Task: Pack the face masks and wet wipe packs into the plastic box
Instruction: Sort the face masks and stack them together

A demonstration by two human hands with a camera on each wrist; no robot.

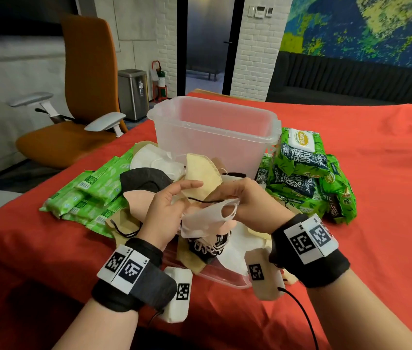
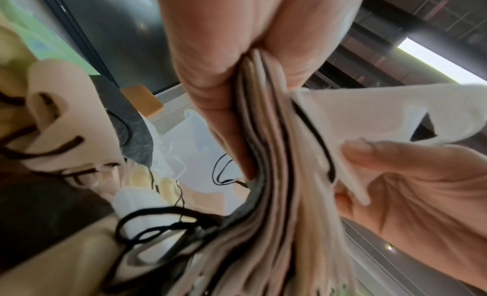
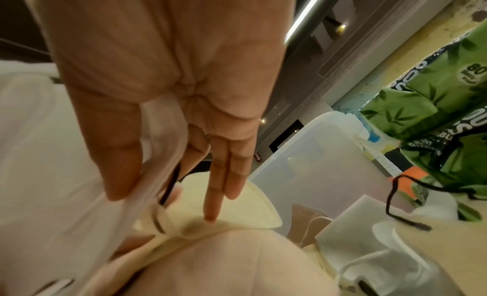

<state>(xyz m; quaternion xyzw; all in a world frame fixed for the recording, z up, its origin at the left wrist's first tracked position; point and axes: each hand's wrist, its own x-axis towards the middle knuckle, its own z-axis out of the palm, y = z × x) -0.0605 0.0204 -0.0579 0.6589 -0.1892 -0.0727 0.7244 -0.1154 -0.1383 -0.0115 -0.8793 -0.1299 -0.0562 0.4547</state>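
A clear plastic box (image 1: 215, 127) stands empty at the middle of the red table, behind a heap of loose face masks (image 1: 157, 162) in white, cream, pink, tan and black. My left hand (image 1: 184, 195) grips a stack of masks (image 2: 276, 175) edge-on between thumb and fingers. My right hand (image 1: 227, 200) pinches a white mask (image 1: 204, 221) by its ear-loop end, against that stack. In the right wrist view, the right hand (image 3: 163, 196) has thumb and fingers on the white mask (image 3: 65, 154). Light green wipe packs (image 1: 91, 195) lie left, dark green wipe packs (image 1: 306, 173) right.
A clear lid (image 1: 227, 279) lies under the near part of the mask heap. The red cloth (image 1: 376, 223) covers the table. An orange office chair (image 1: 81, 97) stands off the table's left edge. Loose black ear loops (image 1: 124, 231) trail from the heap.
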